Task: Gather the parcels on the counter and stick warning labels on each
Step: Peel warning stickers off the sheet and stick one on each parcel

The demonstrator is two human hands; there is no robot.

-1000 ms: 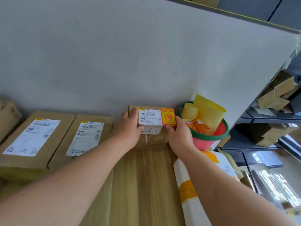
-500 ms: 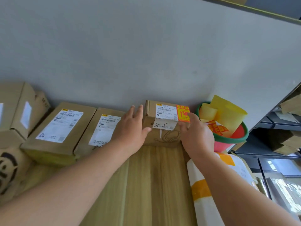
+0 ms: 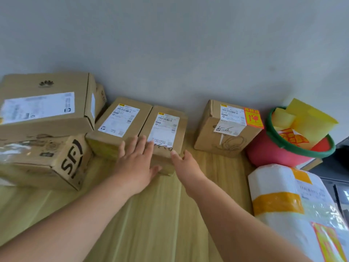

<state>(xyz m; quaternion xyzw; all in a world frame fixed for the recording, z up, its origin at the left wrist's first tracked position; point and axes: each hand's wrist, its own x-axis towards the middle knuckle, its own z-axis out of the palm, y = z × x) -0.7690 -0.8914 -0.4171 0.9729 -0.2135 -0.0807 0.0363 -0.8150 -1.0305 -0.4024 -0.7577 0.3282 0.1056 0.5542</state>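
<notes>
Pale wooden counter [image 3: 151, 214] running up to a plain grey wall [image 3: 170, 44]. Along the far edge, a row of cardboard parcels. Far left: a large flat box [image 3: 45, 106] with a white shipping slip, stacked on a lower box printed with black letters [image 3: 56, 163]. Next to the right, two slim parcels lying side by side and touching: the left slim parcel [image 3: 117, 127] and the right slim parcel [image 3: 166, 133], each with a white address slip on top and no orange sticker visible. Left hand [image 3: 137, 163] spread flat, fingers open, resting on the near end of those two parcels, across the seam between them. Right hand [image 3: 186, 165] loosely open, fingertips at the near right corner of the right slim parcel, touching or just off it, hard to say; nothing grasped in either hand. Further right, standing apart with bare counter between, a squat box [image 3: 226, 137] already carrying an orange warning label [image 3: 253, 118] beside its white slip. Just right of that, a red tub with a green rim [image 3: 279, 152] holding yellow backing sheets [image 3: 309, 121] and more orange labels [image 3: 292, 138]. Near right, a white plastic mailer [image 3: 294, 214] banded with orange tape, an orange sticker at its near end.
</notes>
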